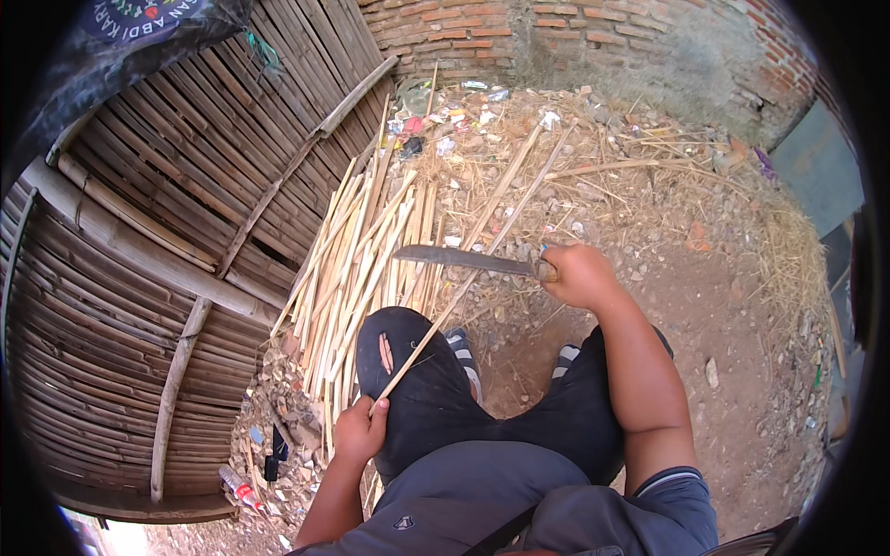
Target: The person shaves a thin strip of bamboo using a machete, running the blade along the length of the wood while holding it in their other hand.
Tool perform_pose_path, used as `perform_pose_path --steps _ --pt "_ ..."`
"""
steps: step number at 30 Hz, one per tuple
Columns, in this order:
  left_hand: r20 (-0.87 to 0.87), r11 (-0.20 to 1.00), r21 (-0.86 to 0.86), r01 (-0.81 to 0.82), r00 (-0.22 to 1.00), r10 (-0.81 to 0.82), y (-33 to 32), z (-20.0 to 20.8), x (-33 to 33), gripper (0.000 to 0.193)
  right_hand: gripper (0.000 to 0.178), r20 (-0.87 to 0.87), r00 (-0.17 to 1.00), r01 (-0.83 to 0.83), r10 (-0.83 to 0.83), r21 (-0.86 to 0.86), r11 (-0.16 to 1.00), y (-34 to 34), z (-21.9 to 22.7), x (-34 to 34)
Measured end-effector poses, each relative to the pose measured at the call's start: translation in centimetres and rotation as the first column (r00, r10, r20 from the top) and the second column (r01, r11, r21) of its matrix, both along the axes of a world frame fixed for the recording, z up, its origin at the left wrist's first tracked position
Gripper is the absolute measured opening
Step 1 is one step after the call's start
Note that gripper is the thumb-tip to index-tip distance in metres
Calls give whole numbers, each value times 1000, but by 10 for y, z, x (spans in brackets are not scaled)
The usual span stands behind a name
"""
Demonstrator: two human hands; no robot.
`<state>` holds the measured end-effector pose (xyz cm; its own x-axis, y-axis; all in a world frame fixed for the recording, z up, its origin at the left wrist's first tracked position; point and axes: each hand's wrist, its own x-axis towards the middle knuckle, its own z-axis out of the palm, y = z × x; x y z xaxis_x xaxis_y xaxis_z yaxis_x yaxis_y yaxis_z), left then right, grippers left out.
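My right hand (578,276) is closed round the wooden handle of a machete (468,259). Its long dark blade points left, level above the ground in front of my knees, and crosses over a thin bamboo strip (428,335). The near end of that strip is in my left hand (360,428), which is closed on it beside my left thigh. From there the strip slants up across my knee and away to the far right, toward the rubble. Whether the blade touches the strip I cannot tell. A pile of split bamboo strips (348,269) lies just left of my left knee.
A bamboo slat wall (185,167) stands along the left, and a brick wall (593,37) closes the far side. Rubble, litter and dry straw (788,246) cover much of the ground. A plastic bottle (241,488) lies near the lower left. Grey panel (820,167) at right.
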<state>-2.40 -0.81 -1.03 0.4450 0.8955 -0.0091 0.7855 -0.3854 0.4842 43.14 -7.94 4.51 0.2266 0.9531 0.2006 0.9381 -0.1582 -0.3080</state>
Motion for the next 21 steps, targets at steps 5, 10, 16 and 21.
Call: perform_pose_path --steps 5,10,16,21 --pt "2 1000 10 23 1000 -23 3 0 1 52 23 26 982 -183 185 -66 981 7 -6 -25" --pt "22 999 -20 33 999 -32 3 4 -2 52 26 -78 987 -143 138 -64 988 7 -6 -12" --pt "35 1000 -19 21 999 -21 1 9 -2 53 36 -92 986 132 -139 -83 988 3 5 10" --pt "30 999 -17 37 999 -37 0 9 -2 52 30 -51 982 -183 180 -55 982 3 -1 -18"
